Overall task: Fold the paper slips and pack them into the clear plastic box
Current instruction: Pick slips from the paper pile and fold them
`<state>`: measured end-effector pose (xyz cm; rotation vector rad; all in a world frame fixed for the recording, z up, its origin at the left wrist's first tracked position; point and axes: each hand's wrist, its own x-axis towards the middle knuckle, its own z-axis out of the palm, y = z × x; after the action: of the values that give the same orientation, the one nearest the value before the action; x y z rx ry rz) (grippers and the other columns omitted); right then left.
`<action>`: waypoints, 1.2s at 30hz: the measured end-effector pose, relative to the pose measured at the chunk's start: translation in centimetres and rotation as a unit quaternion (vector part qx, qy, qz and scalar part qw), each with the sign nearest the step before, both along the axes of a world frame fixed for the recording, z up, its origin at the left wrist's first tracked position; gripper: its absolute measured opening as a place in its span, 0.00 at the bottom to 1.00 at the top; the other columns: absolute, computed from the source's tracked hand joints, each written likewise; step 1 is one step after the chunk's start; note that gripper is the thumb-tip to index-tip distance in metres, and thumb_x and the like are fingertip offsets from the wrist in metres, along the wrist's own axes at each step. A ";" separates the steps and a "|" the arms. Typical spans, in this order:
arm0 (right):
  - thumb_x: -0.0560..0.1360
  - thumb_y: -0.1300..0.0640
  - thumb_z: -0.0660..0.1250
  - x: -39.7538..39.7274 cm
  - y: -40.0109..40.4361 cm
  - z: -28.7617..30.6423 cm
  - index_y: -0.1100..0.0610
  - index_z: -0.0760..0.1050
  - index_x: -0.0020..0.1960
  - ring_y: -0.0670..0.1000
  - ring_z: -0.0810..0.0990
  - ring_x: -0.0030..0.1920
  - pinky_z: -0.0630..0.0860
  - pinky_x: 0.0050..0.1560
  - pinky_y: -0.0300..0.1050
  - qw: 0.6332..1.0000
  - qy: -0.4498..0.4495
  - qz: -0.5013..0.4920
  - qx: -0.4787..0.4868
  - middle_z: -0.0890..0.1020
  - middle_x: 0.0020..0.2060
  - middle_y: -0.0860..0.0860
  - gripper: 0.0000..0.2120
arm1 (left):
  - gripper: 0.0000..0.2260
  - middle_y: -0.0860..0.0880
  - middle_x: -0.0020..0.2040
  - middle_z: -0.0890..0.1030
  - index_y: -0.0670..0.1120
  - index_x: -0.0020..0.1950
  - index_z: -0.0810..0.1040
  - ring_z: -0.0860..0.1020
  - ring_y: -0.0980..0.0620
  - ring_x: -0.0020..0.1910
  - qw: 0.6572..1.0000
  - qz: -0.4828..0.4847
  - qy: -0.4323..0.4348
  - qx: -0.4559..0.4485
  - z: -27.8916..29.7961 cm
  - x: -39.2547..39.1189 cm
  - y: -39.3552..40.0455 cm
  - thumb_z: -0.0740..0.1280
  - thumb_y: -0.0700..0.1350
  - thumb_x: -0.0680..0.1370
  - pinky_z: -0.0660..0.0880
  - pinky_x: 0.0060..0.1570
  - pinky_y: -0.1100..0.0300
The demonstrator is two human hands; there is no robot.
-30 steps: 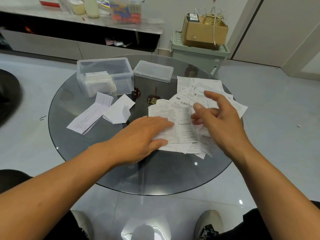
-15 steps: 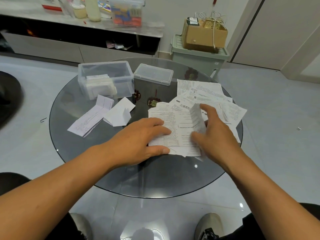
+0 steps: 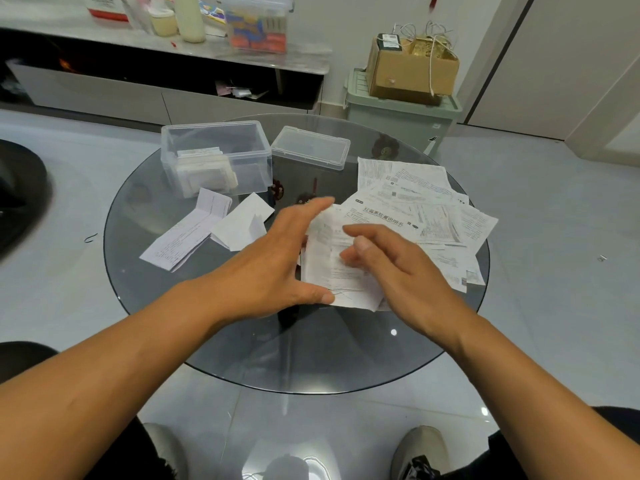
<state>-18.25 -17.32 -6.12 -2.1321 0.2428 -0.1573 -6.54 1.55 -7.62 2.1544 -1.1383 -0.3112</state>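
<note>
A folded printed paper slip point(image 3: 327, 271) lies near the table's middle between both hands. My left hand point(image 3: 273, 265) rests along its left side, fingers straight, thumb touching its near edge. My right hand point(image 3: 398, 271) hovers over its right side with loosely bent fingertips touching the paper. The clear plastic box point(image 3: 216, 157) stands open at the back left with several folded slips inside. A spread of unfolded printed slips point(image 3: 426, 206) lies to the right, partly under my right hand.
The box's clear lid point(image 3: 310, 147) lies right of the box. Two half-folded slips point(image 3: 187, 237) point(image 3: 242, 221) lie in front of the box on the round glass table point(image 3: 277, 358). A green bin with a cardboard carton point(image 3: 412, 67) stands behind the table.
My right hand has turned the slip's right part over to the left, so the slip is narrower. My left hand has lifted its fingers from flat on the paper to the slip's left edge.
</note>
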 end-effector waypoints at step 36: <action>0.72 0.43 0.77 1.2 -0.5 -0.9 0.40 0.61 0.75 0.47 0.78 0.52 0.79 0.55 0.54 0.984 0.092 -0.085 -0.131 0.76 0.52 0.42 0.38 | 0.19 0.58 0.69 0.73 0.59 0.70 0.76 0.69 0.53 0.60 0.979 -0.030 -0.161 0.120 -0.4 0.6 -0.3 0.67 0.59 0.79 0.71 0.59 0.53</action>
<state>-17.09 -17.80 -7.01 -2.3885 0.5385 -0.0951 -5.92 1.21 -7.97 2.4490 -1.4098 -0.1318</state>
